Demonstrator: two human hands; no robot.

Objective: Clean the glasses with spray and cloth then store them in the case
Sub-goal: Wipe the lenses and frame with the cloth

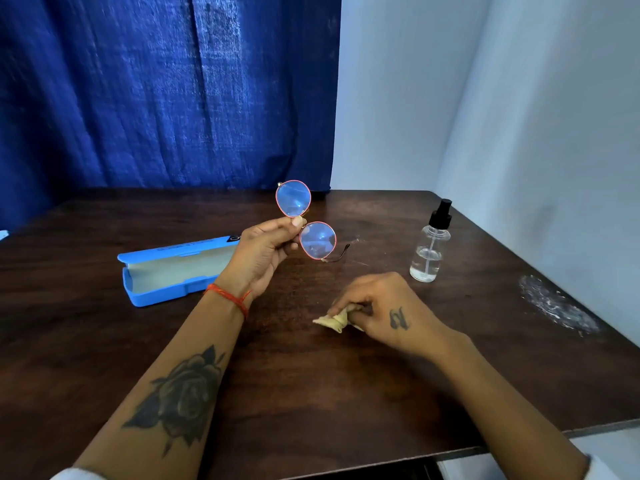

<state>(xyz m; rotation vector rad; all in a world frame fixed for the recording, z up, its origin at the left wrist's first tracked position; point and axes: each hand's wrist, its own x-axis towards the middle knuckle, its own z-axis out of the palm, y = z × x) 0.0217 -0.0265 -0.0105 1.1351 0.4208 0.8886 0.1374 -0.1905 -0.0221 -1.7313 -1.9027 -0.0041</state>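
Round glasses [306,220] with a thin pink rim and bluish lenses are held up above the dark wooden table [311,393], turned so one lens stands over the other. My left hand [265,251] pinches them at the bridge between thumb and fingers. Lower and to the right, my right hand [384,308] rests on the table and grips a crumpled pale yellow cloth [334,320]. A blue glasses case [173,270] lies open at the left, its grey lining bare. A clear spray bottle [429,245] with a black nozzle stands upright at the right.
A blue curtain [166,91] hangs behind the table and a pale wall [502,116] closes the right side. A whitish scuffed patch [554,306] marks the table near its right edge. The table's front edge runs along the lower right.
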